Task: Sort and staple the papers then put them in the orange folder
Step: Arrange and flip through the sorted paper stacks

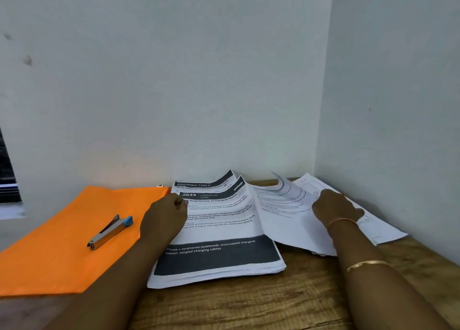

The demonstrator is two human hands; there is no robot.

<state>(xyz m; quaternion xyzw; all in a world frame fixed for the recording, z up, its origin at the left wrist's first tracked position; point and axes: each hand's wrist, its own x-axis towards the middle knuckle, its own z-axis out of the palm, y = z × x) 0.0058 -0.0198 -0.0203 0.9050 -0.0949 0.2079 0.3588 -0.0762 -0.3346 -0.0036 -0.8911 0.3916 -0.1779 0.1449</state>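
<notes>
Two hands (164, 217) (336, 207) handle two paper piles (219, 230) (286, 220); one stapler (109, 231) tops one folder (62, 260).

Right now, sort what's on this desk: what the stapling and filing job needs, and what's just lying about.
For the job: printed stack, loose sheets, stapler lying on the orange folder, left hand at the stack's edge, right hand on the loose sheets.

Just there: wooden desk, gold bangles, window edge.
</notes>
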